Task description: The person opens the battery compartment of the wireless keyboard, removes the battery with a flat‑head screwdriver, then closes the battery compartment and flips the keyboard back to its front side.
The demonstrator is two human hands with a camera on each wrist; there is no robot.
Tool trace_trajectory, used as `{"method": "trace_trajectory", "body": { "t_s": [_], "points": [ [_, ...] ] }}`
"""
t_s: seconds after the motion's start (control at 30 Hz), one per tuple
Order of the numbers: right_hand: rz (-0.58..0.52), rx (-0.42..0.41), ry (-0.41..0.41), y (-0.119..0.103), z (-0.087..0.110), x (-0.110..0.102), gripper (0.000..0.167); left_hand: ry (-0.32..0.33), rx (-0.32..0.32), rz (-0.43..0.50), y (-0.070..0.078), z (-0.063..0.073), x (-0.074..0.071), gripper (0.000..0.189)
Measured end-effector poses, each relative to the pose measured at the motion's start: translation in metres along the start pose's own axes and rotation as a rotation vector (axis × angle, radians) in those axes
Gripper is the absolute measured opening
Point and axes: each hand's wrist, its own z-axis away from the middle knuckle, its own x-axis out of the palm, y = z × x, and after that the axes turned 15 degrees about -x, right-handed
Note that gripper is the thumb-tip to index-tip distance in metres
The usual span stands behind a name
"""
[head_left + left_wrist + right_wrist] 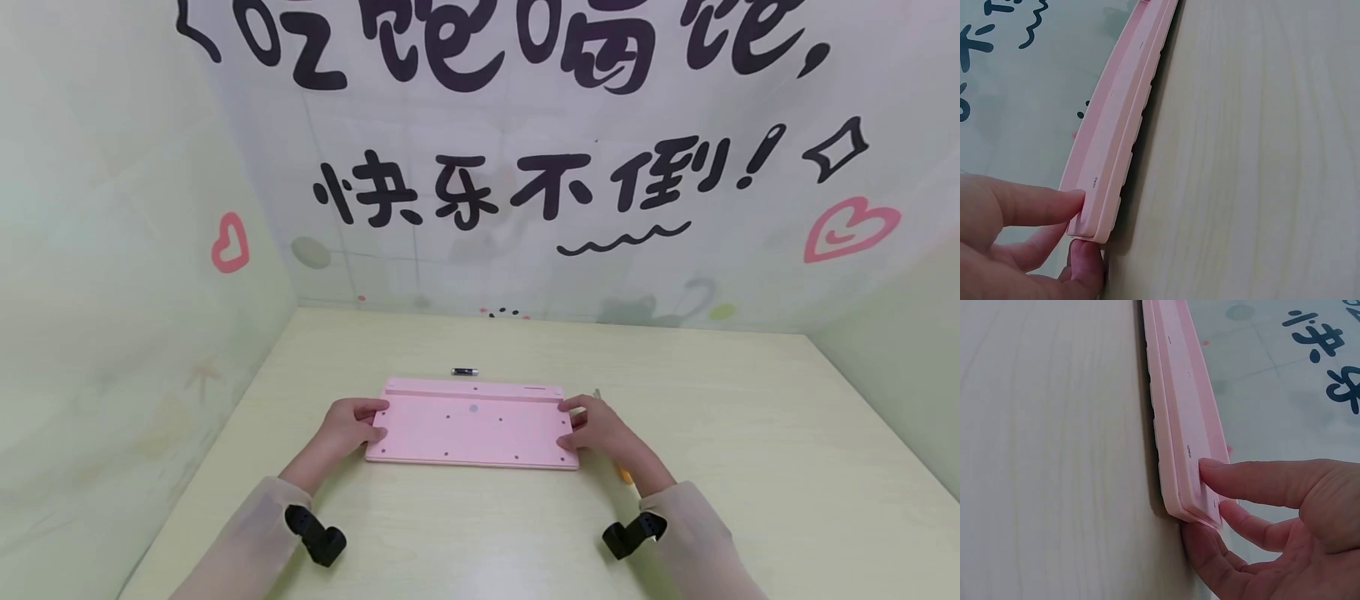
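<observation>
A pink keyboard (472, 433) is held bottom side up, its screw-dotted underside facing up in the head view. White keycaps show along its lower side in the left wrist view, close over the tabletop. My left hand (348, 425) grips the left end, thumb on the underside and fingers curled at the edge. At the opposite end my right hand (600, 429) pinches the keyboard (1188, 425) in the same way, thumb on top and fingertips at the edge.
Behind the keyboard lies a small dark battery (465, 372) on the wooden table (465, 533). An orange-handled tool (625, 475) is mostly hidden under the right forearm. A printed cloth wall (465, 250) rises at the back, with side panels left and right.
</observation>
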Motion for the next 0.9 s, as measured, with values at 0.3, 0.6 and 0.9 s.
{"method": "trace_trajectory", "body": {
  "t_s": [0.3,0.6,0.9],
  "points": [
    [-0.042,0.025,0.025,0.0015,-0.0005,0.0005,0.049,-0.026,0.000,0.048,0.0004,0.0023,-0.0019,0.041],
    [-0.084,0.032,0.050,0.0051,-0.0008,0.0033,0.053,-0.051,-0.015,0.096,-0.0060,0.0011,-0.0043,0.042],
    [-0.142,0.016,0.085,0.0043,-0.0028,-0.0020,0.055,-0.092,0.026,0.124,-0.0060,0.0023,-0.0098,0.047]
  ]
}}
